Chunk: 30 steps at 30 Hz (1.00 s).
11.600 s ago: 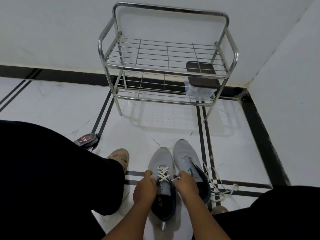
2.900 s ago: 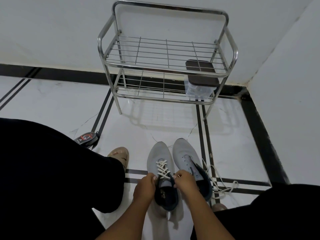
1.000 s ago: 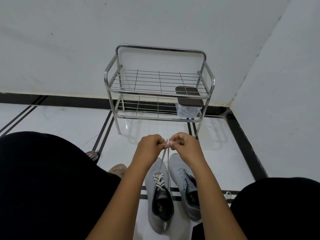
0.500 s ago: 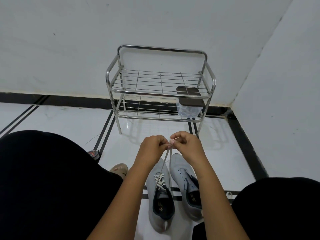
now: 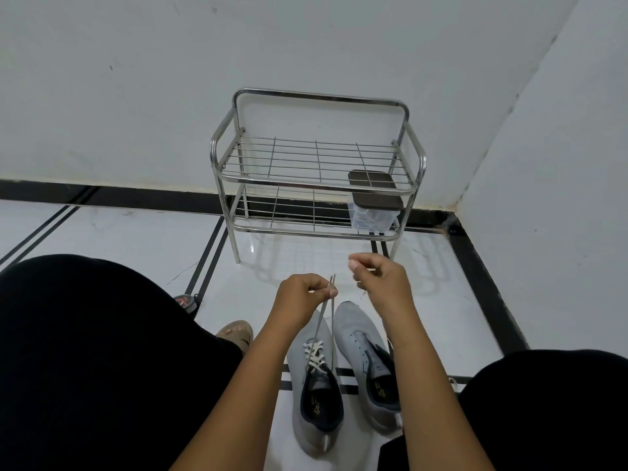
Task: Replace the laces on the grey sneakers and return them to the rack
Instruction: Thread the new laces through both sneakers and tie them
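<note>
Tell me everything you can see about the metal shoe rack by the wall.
The shiny tubular steel shoe rack stands upright on the white tiled floor against the white wall, near the room's corner. It has two wire-grid shelves, rounded side rails, a high back bar and thin legs. The upper shelf holds nothing. On the lower shelf, at its right end, sits a clear plastic box with a dark brown lid. Neither hand touches the rack.

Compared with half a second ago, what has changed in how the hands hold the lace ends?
The right hand has come away to the right, off the lace ends; whether it holds anything cannot be told. The left hand now pinches both ends alone, still pulled up from the laced left sneaker. The right sneaker remains unlaced; both shoes and the rack are unmoved.
</note>
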{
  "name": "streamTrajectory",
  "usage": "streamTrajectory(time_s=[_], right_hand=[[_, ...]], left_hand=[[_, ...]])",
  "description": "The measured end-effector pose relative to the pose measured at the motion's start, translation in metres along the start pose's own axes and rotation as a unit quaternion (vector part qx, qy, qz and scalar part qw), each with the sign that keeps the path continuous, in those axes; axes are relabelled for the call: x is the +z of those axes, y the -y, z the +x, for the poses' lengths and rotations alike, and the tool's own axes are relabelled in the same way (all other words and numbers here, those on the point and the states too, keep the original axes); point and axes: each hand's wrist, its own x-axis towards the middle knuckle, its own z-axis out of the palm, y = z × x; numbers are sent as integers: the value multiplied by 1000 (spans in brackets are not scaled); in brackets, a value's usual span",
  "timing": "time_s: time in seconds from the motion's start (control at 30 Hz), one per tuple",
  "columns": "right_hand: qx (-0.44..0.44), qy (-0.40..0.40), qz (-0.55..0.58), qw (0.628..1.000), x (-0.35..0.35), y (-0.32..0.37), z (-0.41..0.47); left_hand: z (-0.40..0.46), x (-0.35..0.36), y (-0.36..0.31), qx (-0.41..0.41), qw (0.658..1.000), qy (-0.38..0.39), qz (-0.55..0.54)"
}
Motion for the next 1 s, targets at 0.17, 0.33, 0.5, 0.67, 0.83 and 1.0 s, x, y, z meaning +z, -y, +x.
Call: streamTrajectory(time_s=[0.17,0.33,0.5,0.67,0.83,1.0], right_hand=[[71,77,-63,992,-14,-16,4],[125,215,-90,964,5,-39,-8],[143,88,-5,986,23,-55,-17],[180,192,7,965,39,-62,-23],[188,201,1,961,46,-72,-24],[255,123,105,953,41,-89,-13]], left_hand=[[3,-3,3,-12,1000,-5,-2],[5,-4,4,-17,1000,-7,-5],[7,-6,6,-10,991,-104,87],[12,5,11,44,993,-73,83],[15,18,27,24,995,-96,20],[10,24,67,-280,928,14,-244]])
